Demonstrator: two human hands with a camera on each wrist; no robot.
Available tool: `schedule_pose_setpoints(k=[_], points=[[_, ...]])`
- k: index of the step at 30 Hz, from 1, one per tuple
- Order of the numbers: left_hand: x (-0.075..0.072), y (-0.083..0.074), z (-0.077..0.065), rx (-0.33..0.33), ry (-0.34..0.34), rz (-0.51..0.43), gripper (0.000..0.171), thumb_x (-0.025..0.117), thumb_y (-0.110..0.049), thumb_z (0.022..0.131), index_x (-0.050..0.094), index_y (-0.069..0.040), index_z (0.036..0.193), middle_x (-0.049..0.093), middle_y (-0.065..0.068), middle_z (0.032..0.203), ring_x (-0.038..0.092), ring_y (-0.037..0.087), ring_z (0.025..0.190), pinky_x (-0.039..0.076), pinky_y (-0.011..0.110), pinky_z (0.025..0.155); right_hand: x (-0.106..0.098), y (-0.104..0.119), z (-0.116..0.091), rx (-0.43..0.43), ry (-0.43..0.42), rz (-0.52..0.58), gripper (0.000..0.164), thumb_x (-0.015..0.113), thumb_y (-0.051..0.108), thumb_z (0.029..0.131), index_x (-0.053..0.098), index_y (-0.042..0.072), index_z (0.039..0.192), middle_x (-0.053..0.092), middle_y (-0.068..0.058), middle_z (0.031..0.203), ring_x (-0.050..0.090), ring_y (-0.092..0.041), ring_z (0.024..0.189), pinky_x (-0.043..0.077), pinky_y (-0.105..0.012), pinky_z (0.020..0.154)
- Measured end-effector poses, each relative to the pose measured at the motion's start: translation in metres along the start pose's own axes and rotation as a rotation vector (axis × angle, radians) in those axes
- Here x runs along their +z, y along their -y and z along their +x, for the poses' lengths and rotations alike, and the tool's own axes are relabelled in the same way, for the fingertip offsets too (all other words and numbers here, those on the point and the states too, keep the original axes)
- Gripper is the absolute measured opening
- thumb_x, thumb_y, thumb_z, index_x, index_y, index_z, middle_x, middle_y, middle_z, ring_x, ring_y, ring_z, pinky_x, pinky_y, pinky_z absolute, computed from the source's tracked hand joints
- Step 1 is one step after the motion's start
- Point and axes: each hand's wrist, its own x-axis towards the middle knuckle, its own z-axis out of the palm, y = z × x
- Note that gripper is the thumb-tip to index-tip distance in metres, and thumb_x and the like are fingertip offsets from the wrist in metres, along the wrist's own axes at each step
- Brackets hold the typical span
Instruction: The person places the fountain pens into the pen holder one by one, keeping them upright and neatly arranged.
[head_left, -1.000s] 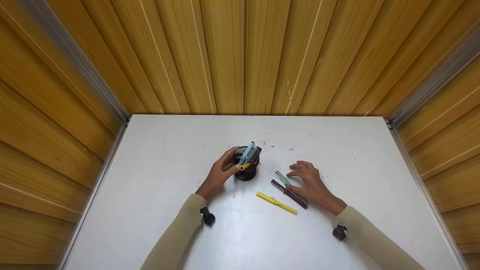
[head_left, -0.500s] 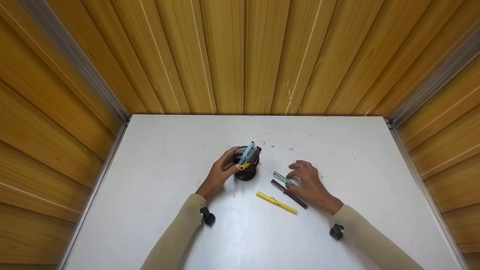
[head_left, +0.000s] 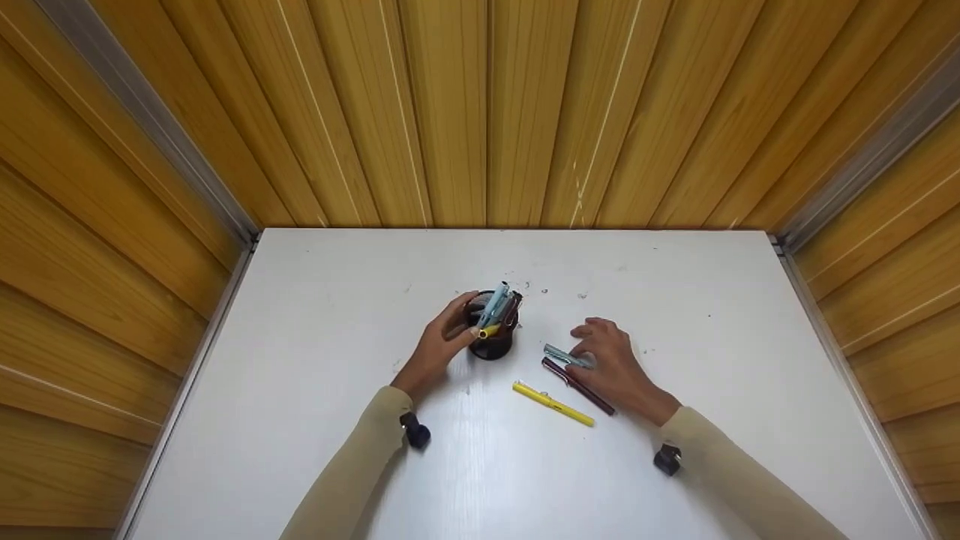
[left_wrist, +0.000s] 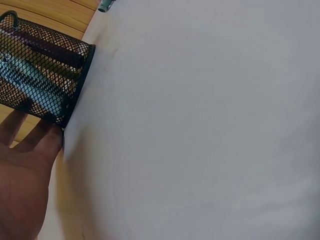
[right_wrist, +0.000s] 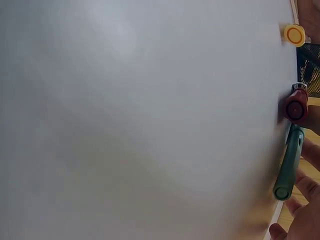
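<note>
My left hand (head_left: pixel 437 346) grips the near left side of a dark wire-mesh pen cup (head_left: pixel 491 349). Several pens stick up out of the cup, among them a light blue pen (head_left: pixel 493 304), a dark red one and a yellow one (head_left: pixel 489 331). In the left wrist view the mesh wall (left_wrist: pixel 42 70) shows pens inside, with fingers against it. Right of the cup, my right hand (head_left: pixel 611 367) pinches a teal pen (right_wrist: pixel 289 167) between thumb and fingers, low over the table. Just under the thumb lies a dark red pen (head_left: pixel 577 386), close alongside the teal one.
A yellow pen (head_left: pixel 553 403) lies on the white table (head_left: pixel 337 315), nearer the front than the dark red pen. Yellow wood-panelled walls (head_left: pixel 450 112) stand behind the table and along both sides.
My right hand has closed its thumb and fingers on the teal pen and drawn it slightly left, turning it a little. My left hand and the cup stay in place.
</note>
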Motion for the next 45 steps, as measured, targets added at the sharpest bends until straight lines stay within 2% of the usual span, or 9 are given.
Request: schedule_pose_setpoints(k=[9, 14, 18, 21, 25, 29, 34, 45], points=[[0.000, 0.002, 0.002, 0.023, 0.012, -0.028, 0.065, 0.067, -0.024, 0.111, 0.042, -0.030, 0.171, 0.047, 0.011, 0.170, 0.048, 0.035, 0.154, 0.040, 0.058, 0.126, -0.015, 0.015, 0.011, 0.065, -0.017, 0.091, 0.014, 0.095, 0.006, 0.085, 0.083, 0.010, 0.091, 0.072, -0.017, 0.132, 0.048, -0.046, 0.144, 0.029, -0.071, 0.116], [-0.002, 0.001, 0.002, 0.020, 0.009, -0.020, 0.064, 0.067, -0.026, 0.111, 0.043, -0.034, 0.170, 0.048, 0.007, 0.169, 0.049, 0.032, 0.154, 0.040, 0.055, 0.126, -0.027, 0.025, 0.018, 0.132, -0.019, 0.155, 0.015, 0.093, 0.004, 0.087, 0.083, 0.012, 0.095, 0.070, -0.015, 0.135, 0.044, -0.044, 0.147, 0.025, -0.072, 0.120], [-0.002, 0.000, 0.001, 0.017, 0.006, -0.024, 0.064, 0.067, -0.027, 0.111, 0.043, -0.033, 0.170, 0.049, 0.007, 0.169, 0.049, 0.033, 0.154, 0.039, 0.056, 0.126, -0.035, 0.030, 0.022, 0.152, -0.019, 0.189, 0.015, 0.091, 0.002, 0.088, 0.083, 0.009, 0.099, 0.070, -0.015, 0.136, 0.046, -0.043, 0.146, 0.029, -0.069, 0.122], [-0.002, 0.000, 0.001, 0.018, 0.007, -0.025, 0.064, 0.067, -0.026, 0.111, 0.043, -0.032, 0.170, 0.049, 0.008, 0.169, 0.049, 0.034, 0.154, 0.039, 0.058, 0.126, -0.041, 0.033, 0.024, 0.153, -0.024, 0.219, 0.015, 0.090, 0.000, 0.089, 0.083, 0.007, 0.101, 0.071, -0.014, 0.133, 0.049, -0.040, 0.142, 0.037, -0.065, 0.121], [-0.002, 0.000, 0.001, 0.003, 0.013, -0.028, 0.063, 0.067, -0.029, 0.111, 0.043, -0.037, 0.169, 0.050, 0.006, 0.168, 0.050, 0.030, 0.153, 0.041, 0.055, 0.125, -0.047, 0.037, 0.027, 0.161, -0.027, 0.254, 0.016, 0.090, 0.002, 0.090, 0.084, 0.008, 0.104, 0.070, -0.010, 0.125, 0.051, -0.034, 0.135, 0.041, -0.057, 0.115], [-0.002, 0.001, 0.001, -0.009, 0.019, -0.032, 0.062, 0.067, -0.032, 0.112, 0.043, -0.043, 0.168, 0.050, 0.004, 0.168, 0.051, 0.028, 0.152, 0.043, 0.053, 0.124, -0.051, 0.041, 0.029, 0.177, -0.021, 0.251, 0.017, 0.090, 0.005, 0.091, 0.085, 0.013, 0.105, 0.071, -0.004, 0.115, 0.052, -0.028, 0.127, 0.042, -0.053, 0.109], [-0.002, 0.002, 0.001, -0.018, 0.015, -0.025, 0.063, 0.068, -0.034, 0.111, 0.042, -0.043, 0.168, 0.049, 0.002, 0.169, 0.049, 0.028, 0.154, 0.042, 0.053, 0.125, -0.054, 0.046, 0.033, 0.163, -0.025, 0.263, 0.018, 0.089, 0.005, 0.092, 0.085, 0.015, 0.107, 0.073, 0.001, 0.104, 0.053, -0.025, 0.121, 0.041, -0.052, 0.107], [-0.001, 0.002, 0.002, -0.021, 0.002, -0.019, 0.063, 0.068, -0.032, 0.111, 0.043, -0.043, 0.168, 0.048, 0.003, 0.169, 0.050, 0.030, 0.154, 0.041, 0.056, 0.125, -0.058, 0.059, 0.042, 0.108, -0.088, 0.320, 0.019, 0.090, 0.001, 0.090, 0.086, 0.015, 0.102, 0.078, 0.002, 0.107, 0.059, -0.026, 0.122, 0.042, -0.050, 0.110]])
